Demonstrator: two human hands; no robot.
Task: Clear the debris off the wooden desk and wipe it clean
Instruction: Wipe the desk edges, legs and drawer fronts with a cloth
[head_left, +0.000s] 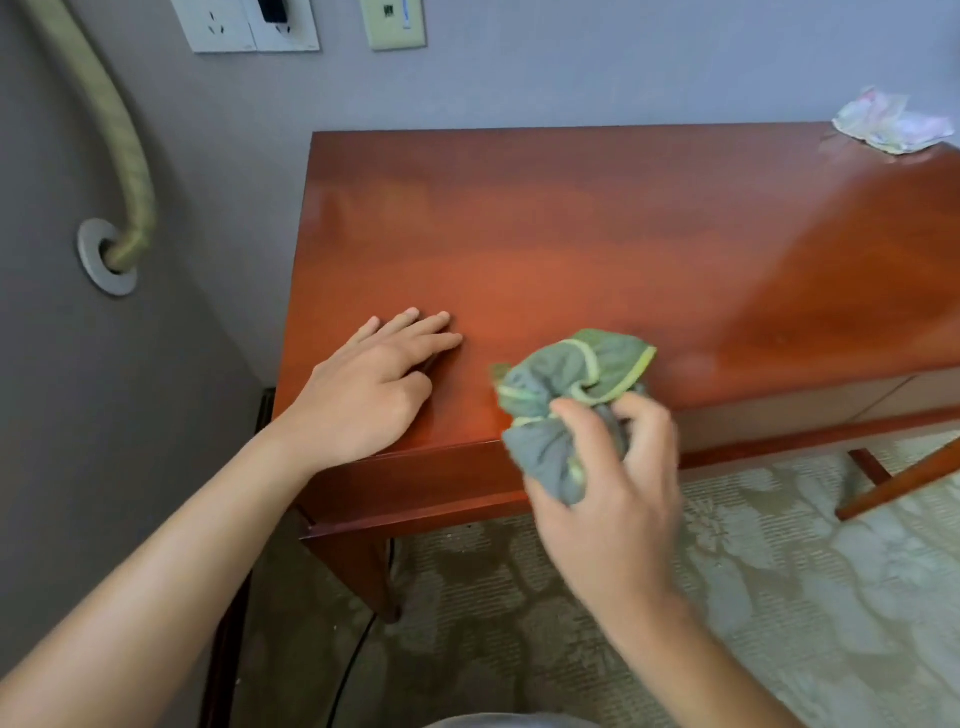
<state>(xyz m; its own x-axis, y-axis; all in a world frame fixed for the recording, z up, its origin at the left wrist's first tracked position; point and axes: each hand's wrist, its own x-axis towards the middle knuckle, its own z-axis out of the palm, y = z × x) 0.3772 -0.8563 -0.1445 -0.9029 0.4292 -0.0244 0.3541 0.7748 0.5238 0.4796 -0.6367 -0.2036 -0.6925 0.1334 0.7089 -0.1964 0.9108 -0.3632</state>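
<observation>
The wooden surface (597, 249) is bounded by walls at the back and left; its middle is bare. A crumpled wrapper (891, 124) lies at the far right corner. The left hand (371, 387) is laid flat, fingers straight, near the front edge. The cloth (563, 405) is bunched in the right hand's (613, 478) closed grip at the front edge.

No text, label, brand or number can be read. Small dark marks are seen on the beige wall plate (393, 23), and faint print on the crumpled wrapper (891, 127) lying on the desk (571, 234), all too blurred to make out.
</observation>
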